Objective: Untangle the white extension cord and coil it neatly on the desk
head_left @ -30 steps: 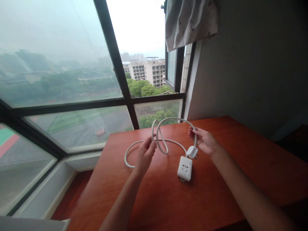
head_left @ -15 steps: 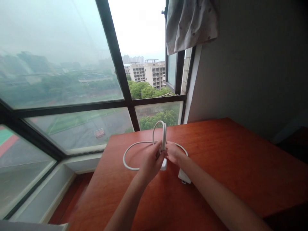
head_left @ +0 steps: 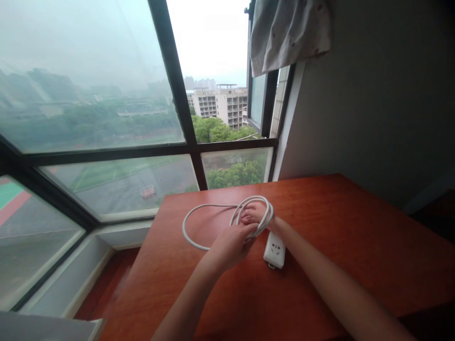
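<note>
A white power strip [head_left: 274, 249] lies on the reddish wooden table [head_left: 337, 237], its white cord [head_left: 199, 208] running left in a wide loop. My left hand [head_left: 232, 244] is closed around a bunch of smaller cord coils held just above the table. My right hand [head_left: 256, 214] reaches through those coils, its fingers curled on the cord. The plug is hidden behind my hands.
Large windows [head_left: 106, 118] with dark frames stand behind and to the left of the table. A patterned cloth [head_left: 289, 33] hangs at the top. A grey wall [head_left: 373, 94] bounds the right side. The table's left edge drops to a low sill.
My hands came together from apart. The tall upright loop has been folded into several smaller coils, now held low by both hands near the power strip.
</note>
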Motion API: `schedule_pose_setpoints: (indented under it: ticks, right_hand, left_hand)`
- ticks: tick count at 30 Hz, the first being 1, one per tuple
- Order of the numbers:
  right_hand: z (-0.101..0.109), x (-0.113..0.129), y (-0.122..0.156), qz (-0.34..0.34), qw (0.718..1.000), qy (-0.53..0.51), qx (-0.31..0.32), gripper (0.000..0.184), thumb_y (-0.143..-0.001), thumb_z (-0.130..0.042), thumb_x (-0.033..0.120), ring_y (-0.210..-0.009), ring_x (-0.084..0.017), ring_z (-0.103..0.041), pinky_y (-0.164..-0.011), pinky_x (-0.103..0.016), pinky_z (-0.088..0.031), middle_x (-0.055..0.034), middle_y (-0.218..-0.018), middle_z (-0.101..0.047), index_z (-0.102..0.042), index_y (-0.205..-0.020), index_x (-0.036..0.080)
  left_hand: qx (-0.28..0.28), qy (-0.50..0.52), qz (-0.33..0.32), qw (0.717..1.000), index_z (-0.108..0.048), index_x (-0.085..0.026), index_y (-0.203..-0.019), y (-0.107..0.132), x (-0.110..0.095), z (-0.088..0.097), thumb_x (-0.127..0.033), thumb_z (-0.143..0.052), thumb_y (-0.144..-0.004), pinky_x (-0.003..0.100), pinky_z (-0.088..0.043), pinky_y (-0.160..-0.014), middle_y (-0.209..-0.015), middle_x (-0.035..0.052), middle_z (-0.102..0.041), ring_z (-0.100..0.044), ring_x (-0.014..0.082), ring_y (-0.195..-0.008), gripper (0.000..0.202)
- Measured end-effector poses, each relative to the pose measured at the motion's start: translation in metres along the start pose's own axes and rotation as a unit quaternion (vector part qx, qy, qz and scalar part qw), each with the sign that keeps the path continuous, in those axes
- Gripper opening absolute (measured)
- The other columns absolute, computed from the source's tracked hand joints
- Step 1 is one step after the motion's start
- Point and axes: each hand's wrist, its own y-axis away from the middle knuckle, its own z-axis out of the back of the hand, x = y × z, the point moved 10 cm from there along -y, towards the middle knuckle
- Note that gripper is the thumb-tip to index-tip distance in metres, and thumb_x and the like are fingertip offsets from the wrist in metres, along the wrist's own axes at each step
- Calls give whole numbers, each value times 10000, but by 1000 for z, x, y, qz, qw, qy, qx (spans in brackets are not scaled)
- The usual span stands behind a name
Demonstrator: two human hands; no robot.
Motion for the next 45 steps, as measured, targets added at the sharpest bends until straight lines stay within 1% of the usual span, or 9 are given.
schedule_pose_setpoints:
  ticks: [7, 12, 15, 18, 21, 26, 31, 38, 45]
  right_hand:
    - [53, 0, 49, -45, 999, 9, 27, 180, -702, -709, 255, -636, -149, -667, -619, -262, -551, -47, -730, -705, -646, -833, 148]
    - [89, 6, 63, -72, 996, 36, -46, 102, -745, -649, 211, -508, -92, -575, -537, -204, -485, -40, -680, -689, -670, -807, 133]
    - [103, 13, 66, -72, 980, 154, -102, 287, -876, -497, 327, -497, -108, -563, -519, -215, -449, -53, -639, -675, -663, -749, 130]
    - [105, 33, 71, -56, 910, 377, -161, 534, -940, -355, 486, -561, -156, -606, -555, -243, -430, -81, -606, -662, -643, -652, 141]
    - [92, 51, 74, -46, 809, 556, -187, 492, -892, -439, 552, -774, -235, -668, -661, -279, -434, -130, -774, -715, -681, -738, 152]
    - [71, 55, 74, -70, 733, 652, -182, 272, -833, -558, 329, -943, -308, -665, -742, -324, -435, -185, -990, -709, -660, -1007, 146]
    - [71, 58, 72, -19, 777, 598, -194, 344, -801, -493, 77, -997, -260, -651, -810, -296, -440, -149, -1029, -708, -625, -1110, 151]
    - [75, 39, 68, 40, 968, 154, -193, 280, -762, -575, 75, -925, -204, -671, -852, -302, -539, -64, -991, -707, -645, -1006, 194]
    - [54, 23, 74, 17, 983, -118, -141, 162, -765, -597, 58, -874, -171, -700, -895, -270, -564, -77, -884, -717, -678, -870, 151]
  left_hand:
    - [13, -44, 11, 999, -604, -225, -1001, 7, 0, -1, -162, -502, -883, 244, -393, -646, -896, 46, -688, -635, 195, -779, 169]
    - [29, -75, 24, 996, -578, -220, -950, 17, 3, -12, -168, -480, -903, 237, -368, -608, -830, 32, -665, -630, 182, -751, 120]
    - [31, -92, 26, 995, -562, -237, -1014, 20, 3, -19, -188, -462, -924, 240, -386, -613, -863, 25, -663, -633, 181, -755, 143]
    - [41, -112, 25, 993, -539, -247, -1066, 20, -1, -28, -221, -420, -952, 247, -422, -629, -939, 30, -650, -635, 179, -774, 167]
    - [47, -142, 34, 988, -515, -248, -1110, 18, -4, -38, -228, -396, -959, 251, -456, -630, -1049, 47, -611, -631, 170, -779, 192]
    - [75, -191, 30, 978, -442, -244, -1229, 17, -10, -59, -170, -384, -948, 259, -494, -628, -1097, 67, -561, -624, 175, -803, 297]
    - [92, -198, 20, 976, -385, -236, -1297, 19, -15, -67, -171, -357, -955, 283, -514, -622, -1098, 79, -551, -629, 192, -798, 350]
    - [92, -183, 20, 979, -439, -226, -1262, 21, -24, -60, -237, -411, -943, 291, -489, -596, -1013, 81, -599, -638, 204, -721, 320]
    - [54, -151, 46, 986, -596, -216, -941, 19, -2, -39, -359, -344, -991, 278, -452, -653, -876, 65, -658, -648, 202, -762, 294]
